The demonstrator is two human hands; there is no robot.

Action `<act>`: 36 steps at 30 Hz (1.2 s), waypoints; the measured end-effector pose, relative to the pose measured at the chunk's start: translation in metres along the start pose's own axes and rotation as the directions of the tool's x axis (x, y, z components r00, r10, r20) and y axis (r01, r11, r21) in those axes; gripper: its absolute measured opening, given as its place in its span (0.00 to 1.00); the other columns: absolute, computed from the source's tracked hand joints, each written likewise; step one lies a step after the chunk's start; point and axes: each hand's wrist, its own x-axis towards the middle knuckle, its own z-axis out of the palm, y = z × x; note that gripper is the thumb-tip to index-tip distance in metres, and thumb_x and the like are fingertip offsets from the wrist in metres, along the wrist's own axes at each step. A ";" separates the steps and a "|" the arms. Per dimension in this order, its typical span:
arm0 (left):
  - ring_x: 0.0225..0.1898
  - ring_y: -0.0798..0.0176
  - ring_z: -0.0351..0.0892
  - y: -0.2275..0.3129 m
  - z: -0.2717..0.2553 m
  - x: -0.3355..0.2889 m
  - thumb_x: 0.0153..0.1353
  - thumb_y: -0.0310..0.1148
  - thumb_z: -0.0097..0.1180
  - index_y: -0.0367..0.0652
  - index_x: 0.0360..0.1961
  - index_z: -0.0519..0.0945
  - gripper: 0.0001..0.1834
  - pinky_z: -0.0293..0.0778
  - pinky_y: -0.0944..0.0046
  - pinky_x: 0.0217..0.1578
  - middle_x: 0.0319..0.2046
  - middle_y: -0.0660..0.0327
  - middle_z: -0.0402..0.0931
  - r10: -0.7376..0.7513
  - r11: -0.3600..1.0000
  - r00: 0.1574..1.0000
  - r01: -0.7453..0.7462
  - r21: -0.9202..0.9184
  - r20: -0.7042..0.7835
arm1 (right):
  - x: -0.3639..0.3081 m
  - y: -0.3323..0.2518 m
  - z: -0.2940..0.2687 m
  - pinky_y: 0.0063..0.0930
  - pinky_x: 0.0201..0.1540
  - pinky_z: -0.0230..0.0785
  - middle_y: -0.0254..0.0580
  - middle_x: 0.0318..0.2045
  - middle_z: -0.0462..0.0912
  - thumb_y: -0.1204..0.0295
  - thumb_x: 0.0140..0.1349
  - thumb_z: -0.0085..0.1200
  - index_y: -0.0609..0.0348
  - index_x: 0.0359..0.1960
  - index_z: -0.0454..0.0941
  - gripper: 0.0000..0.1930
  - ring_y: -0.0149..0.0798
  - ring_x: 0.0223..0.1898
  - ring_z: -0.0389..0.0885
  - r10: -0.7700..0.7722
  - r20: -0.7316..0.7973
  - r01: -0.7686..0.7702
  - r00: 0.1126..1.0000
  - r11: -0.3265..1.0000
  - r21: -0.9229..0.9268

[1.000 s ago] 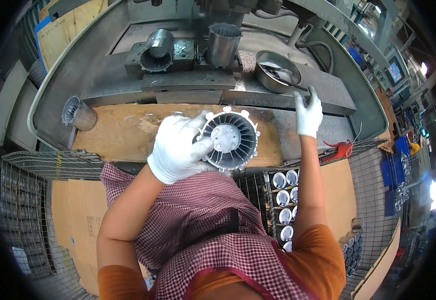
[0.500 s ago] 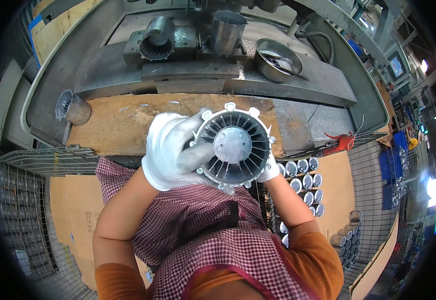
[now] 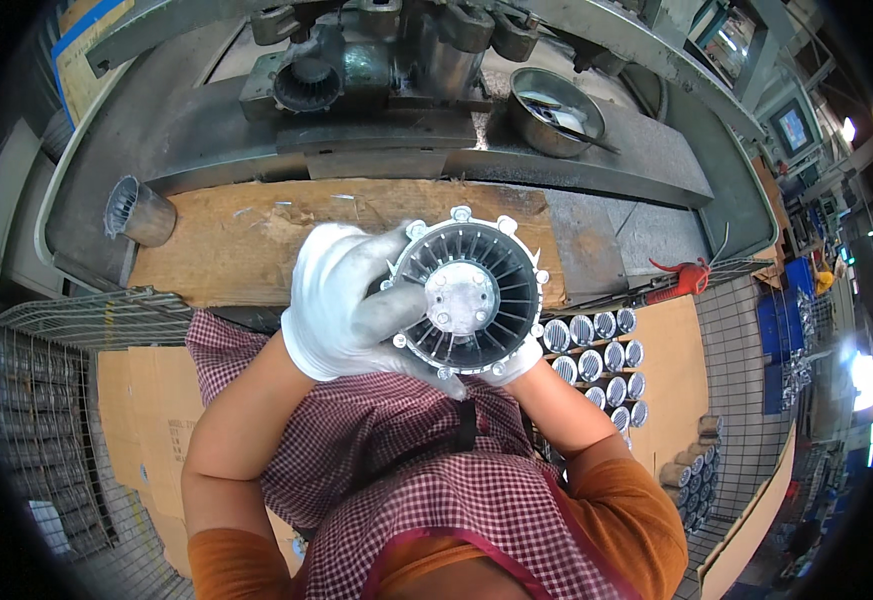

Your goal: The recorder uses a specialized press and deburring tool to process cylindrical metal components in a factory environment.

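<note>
A cylindrical cast-metal housing (image 3: 463,298) is held up in front of my apron, its open end facing me. Inside, thin fins run from the wall to a round hub, and small knobs and burrs stick out around the rim. My left hand (image 3: 341,300), in a white glove greyed at the fingers, is closed around the housing's left side, a finger reaching over the rim toward the hub. Gloved too, my right hand (image 3: 516,366) supports the lower right side; its fingers are mostly hidden behind the housing.
A brown board (image 3: 226,245) lies before the machine bed, another housing (image 3: 141,212) at its left end. Further back are a housing in a fixture (image 3: 308,82) and a metal bowl (image 3: 556,112). Right: a red air gun (image 3: 678,281), wire basket (image 3: 734,360) and rows of finned parts (image 3: 589,365).
At the back, the machine's upper clamp parts have come down over the standing cylinder. The housing in my hands has tilted slightly, and my right hand has shifted left beneath it.
</note>
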 end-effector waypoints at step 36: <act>0.63 0.45 0.66 -0.015 0.040 -0.014 0.62 0.40 0.57 0.40 0.62 0.68 0.29 0.61 0.52 0.62 0.63 0.48 0.65 -0.479 0.861 0.703 0.259 0.437 0.526 | -0.500 -0.033 -0.288 0.42 0.53 0.74 0.52 0.55 0.72 0.45 0.37 0.71 0.44 0.62 0.65 0.48 0.52 0.54 0.76 -0.360 -0.508 -0.568 -0.783 0.747 0.346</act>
